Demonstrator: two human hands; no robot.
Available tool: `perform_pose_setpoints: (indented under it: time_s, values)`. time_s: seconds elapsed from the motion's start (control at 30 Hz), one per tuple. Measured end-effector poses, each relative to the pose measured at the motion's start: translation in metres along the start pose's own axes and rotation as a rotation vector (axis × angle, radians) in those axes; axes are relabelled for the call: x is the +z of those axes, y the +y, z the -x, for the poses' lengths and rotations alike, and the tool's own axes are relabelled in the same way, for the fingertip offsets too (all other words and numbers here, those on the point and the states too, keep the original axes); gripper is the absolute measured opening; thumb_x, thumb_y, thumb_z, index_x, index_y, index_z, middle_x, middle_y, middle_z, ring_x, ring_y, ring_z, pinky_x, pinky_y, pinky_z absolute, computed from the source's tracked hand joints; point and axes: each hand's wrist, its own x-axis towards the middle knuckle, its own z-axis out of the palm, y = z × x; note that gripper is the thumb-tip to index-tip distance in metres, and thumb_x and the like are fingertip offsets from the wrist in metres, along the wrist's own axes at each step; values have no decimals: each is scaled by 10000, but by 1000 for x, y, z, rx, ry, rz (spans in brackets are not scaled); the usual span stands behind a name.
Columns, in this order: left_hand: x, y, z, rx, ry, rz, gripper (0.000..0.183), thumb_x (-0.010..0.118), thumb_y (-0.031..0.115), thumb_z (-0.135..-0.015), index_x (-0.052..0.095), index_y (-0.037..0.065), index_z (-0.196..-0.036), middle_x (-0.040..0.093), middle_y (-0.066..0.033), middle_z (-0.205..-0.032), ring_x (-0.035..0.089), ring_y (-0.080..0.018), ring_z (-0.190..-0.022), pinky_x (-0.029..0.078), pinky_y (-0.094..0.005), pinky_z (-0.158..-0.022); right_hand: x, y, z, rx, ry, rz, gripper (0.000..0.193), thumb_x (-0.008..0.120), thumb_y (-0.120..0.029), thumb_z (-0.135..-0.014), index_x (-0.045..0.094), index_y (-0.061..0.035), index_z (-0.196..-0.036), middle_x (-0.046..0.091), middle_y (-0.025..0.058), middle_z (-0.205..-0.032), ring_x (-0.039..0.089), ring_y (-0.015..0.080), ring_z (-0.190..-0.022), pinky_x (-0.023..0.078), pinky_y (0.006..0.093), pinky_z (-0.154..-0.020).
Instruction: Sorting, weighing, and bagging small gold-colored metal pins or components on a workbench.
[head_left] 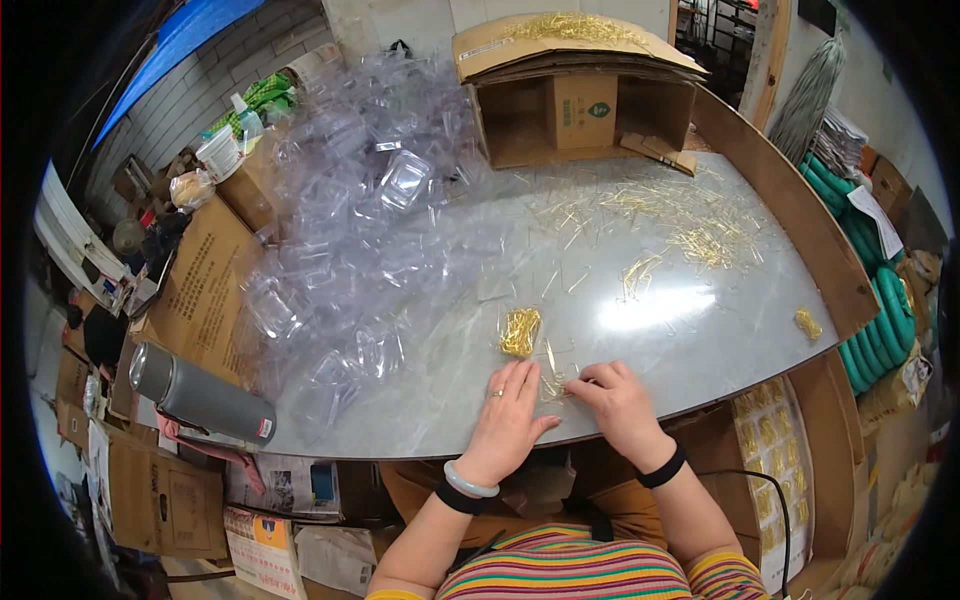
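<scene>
My left hand [506, 412] lies on the grey marbled table [440, 410] near its front edge, fingers stretched out together and thumb apart. Close to its fingertips is a clear plastic box packed with gold wire hooks [520, 332]. Between my two hands lie a few loose gold wire pieces [553, 382]. My right hand [618, 405] has its fingers curled down at these pieces, thumb and forefinger closed. What sits between those fingertips is too small to make out.
Clear plastic boxes [370, 220] pile up on the left. Loose gold wire hooks [710, 240] spread at the far right below a cardboard box [520, 110]. A grey bottle [205, 395] leans at the left edge. A small gold bundle [808, 324] lies at the right edge.
</scene>
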Motion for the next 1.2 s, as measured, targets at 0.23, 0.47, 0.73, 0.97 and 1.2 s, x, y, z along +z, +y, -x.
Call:
perform_pose_setpoints:
  time_s: [0.23, 0.47, 0.73, 0.97, 1.2]
  values:
    - [-3, -7, 7, 57, -37, 73, 585, 726, 84, -863, 518, -14, -1401, 509, -192, -1419, 461, -414, -1329, 393, -487, -1117, -3, -13, -6, 72, -39, -171, 400, 767, -207, -852, 644, -72, -1208, 600, 135, -1233, 549, 342, -1161, 458, 449, -1009]
    - [-2, 0, 15, -46, 89, 49, 584, 742, 91, -852, 527, -28, -1382, 525, -207, -1384, 463, -423, -1329, 385, -496, -1114, -8, -12, -18, -5, -184, 84, 568, 782, -287, -841, 570, -77, -1326, 543, 115, -1425, 441, 353, -1388, 303, 546, -1188]
    - [0, -4, 17, -32, 69, -45, 573, 741, 149, -871, 524, -82, -1349, 514, -237, -1368, 444, -427, -1327, 355, -531, -1132, 1, -5, -13, -79, -191, -280, 457, 768, -158, -832, 630, -85, -1261, 611, 111, -1307, 531, 335, -1270, 400, 502, -1100]
    - [1, 1, 10, 6, 10, -76, 565, 740, 168, -879, 533, -57, -1354, 513, -217, -1393, 448, -432, -1334, 346, -534, -1146, -39, -9, 13, 69, -113, -42, 342, 813, -189, -787, 711, -128, -1107, 618, 57, -1029, 563, 267, -1013, 430, 408, -914]
    - [2, -1, 5, 83, -90, -50, 482, 687, 155, -920, 555, -24, -1347, 523, -169, -1425, 448, -370, -1377, 336, -520, -1178, 3, -11, 7, 152, 1, -157, 267, 813, -197, -784, 735, -128, -1030, 622, 62, -1015, 567, 279, -998, 419, 440, -926]
